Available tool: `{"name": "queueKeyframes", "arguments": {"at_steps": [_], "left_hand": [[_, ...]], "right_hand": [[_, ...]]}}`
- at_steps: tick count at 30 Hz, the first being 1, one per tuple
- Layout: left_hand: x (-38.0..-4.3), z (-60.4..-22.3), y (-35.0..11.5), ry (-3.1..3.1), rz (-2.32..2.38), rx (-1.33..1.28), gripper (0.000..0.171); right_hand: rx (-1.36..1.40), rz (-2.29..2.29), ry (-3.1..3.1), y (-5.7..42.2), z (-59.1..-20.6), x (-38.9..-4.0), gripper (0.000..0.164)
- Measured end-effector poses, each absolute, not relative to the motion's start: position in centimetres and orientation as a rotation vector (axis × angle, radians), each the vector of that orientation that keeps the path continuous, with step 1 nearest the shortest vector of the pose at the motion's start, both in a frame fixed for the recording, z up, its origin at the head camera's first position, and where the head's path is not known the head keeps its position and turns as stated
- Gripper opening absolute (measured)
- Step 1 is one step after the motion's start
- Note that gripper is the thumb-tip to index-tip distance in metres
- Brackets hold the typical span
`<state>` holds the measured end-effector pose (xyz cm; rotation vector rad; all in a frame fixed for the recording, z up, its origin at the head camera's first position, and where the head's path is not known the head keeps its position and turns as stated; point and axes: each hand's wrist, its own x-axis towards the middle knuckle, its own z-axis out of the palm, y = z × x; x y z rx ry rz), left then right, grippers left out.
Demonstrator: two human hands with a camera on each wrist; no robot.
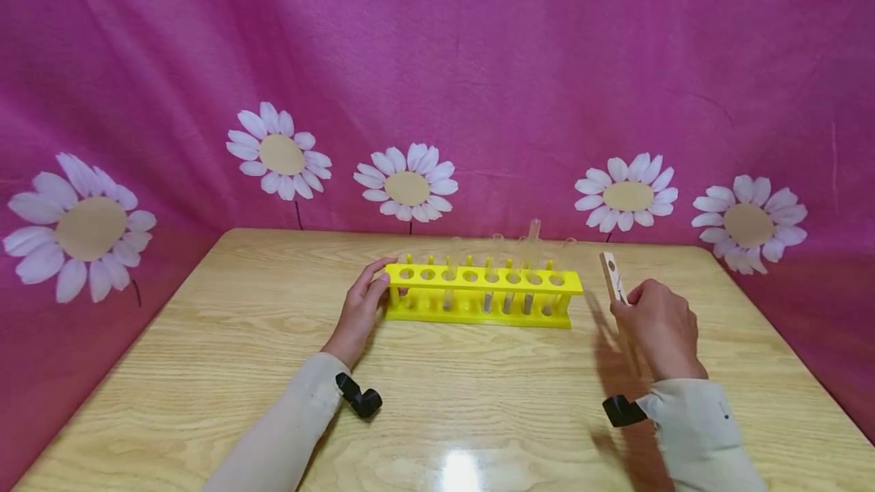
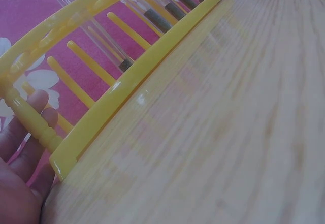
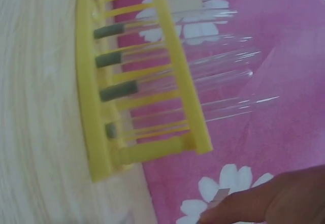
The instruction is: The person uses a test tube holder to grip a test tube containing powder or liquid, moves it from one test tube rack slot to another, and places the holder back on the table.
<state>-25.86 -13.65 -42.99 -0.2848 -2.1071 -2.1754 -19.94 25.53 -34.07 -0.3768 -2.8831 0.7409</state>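
A yellow test tube rack (image 1: 478, 317) stands on the wooden table. My left hand (image 1: 358, 306) grips its left end, the thumb in front and fingers (image 2: 35, 148) behind the end post. Several clear test tubes (image 1: 449, 296) stand in the rack, most of them in its right half. Dark grey matter (image 3: 119, 90) fills their bottoms to differing heights. To the right of the rack, my right hand (image 1: 659, 329) holds a wooden test tube holder (image 1: 613, 275), its tip pointing up and away. In the right wrist view the hand hides most of this holder.
Behind the table (image 1: 478, 393) hangs a magenta cloth (image 1: 478, 82) printed with large white daisies, which also runs along both sides. Black straps (image 1: 358, 397) with small mounts sit at both sleeve cuffs.
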Motion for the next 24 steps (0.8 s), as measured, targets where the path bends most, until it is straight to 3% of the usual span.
{"name": "queueKeyframes", "arguments": {"at_steps": [13,24], "left_hand": [[-25.8,-43.0,-13.8,-2.126,-2.224,-0.292,0.039],[-24.1,-40.4,-13.7,-2.137,-2.250,-0.294,0.040]], "right_hand": [[-0.406,0.724,-3.114,26.4,-35.9,-20.6,0.028],[-0.423,0.650,-3.225,26.5,-36.9,-21.3,0.026]]}}
